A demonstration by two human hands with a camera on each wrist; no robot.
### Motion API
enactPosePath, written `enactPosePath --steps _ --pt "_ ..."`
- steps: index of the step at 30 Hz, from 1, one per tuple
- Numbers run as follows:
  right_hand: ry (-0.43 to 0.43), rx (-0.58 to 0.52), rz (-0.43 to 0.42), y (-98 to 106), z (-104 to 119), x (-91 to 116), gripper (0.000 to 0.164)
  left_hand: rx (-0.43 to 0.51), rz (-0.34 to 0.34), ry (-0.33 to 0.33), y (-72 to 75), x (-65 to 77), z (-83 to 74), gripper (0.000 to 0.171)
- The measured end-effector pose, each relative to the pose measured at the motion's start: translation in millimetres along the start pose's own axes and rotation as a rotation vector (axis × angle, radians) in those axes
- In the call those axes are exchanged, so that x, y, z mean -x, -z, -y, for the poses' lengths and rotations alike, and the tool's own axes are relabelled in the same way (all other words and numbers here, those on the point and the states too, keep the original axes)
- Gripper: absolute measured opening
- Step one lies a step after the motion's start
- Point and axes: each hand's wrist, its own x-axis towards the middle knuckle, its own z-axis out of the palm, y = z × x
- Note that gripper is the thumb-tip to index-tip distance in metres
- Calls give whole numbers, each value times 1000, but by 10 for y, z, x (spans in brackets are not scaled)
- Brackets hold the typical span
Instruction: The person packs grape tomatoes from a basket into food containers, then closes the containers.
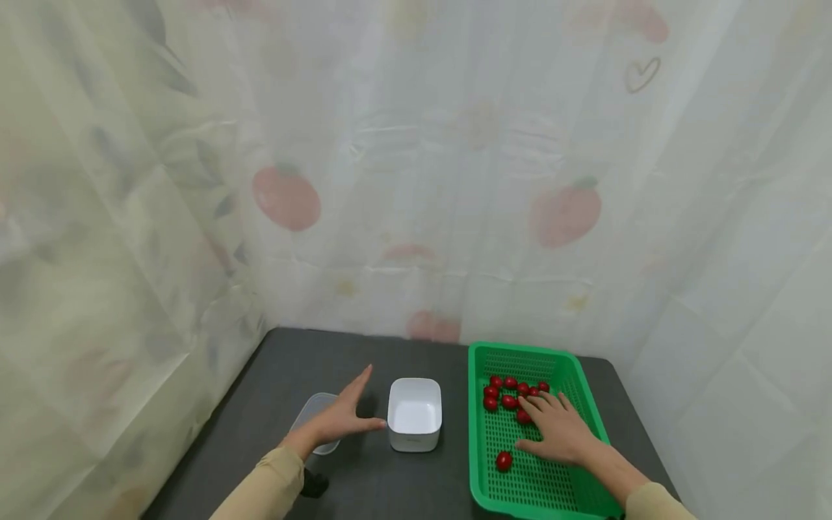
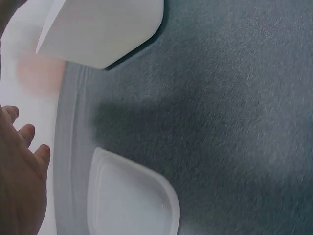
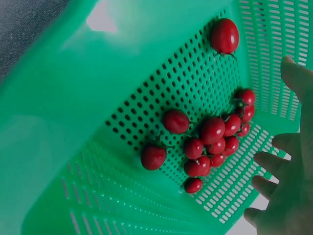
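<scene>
My left hand [image 1: 339, 417] hovers over a shallow translucent lid [image 2: 129, 196], fingers spread and nothing in its grasp. Its thumb tip reaches close to the left side of a white square container [image 1: 416, 442], which stands upright with no lid on it. Over the green basket [image 1: 477, 433] is my right hand [image 1: 560, 432], its fingers extended above several cherry tomatoes [image 1: 510, 401]. Most of these cluster toward the far end, partly hidden by that hand in the head view. One tomato [image 1: 503, 461] lies apart, nearer the front.
Everything stands on a dark grey table [image 1: 403, 498]. A printed curtain [image 1: 416, 217] hangs behind the table and along both sides. The basket has raised, slotted walls and takes up the table's right part. A small black object [image 1: 315, 484] shows by the left wrist.
</scene>
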Motion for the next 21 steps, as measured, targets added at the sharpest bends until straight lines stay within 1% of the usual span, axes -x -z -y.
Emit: enactPosePath --steps 6,11,14,17,21 --pt "5 -31 98 -12 34 -56 91 33 27 12 -127 -54 24 127" --pt "18 -75 163 -42 53 -79 87 43 41 1 -212 -90 46 125" --pt "4 -91 205 -44 73 -93 84 51 47 -4 -240 -102 37 123" --pt "-7 -100 239 -36 96 -101 81 75 44 5 -270 -119 28 124" --pt "-24 -125 281 -21 138 -114 78 93 47 37 -311 -143 34 125"
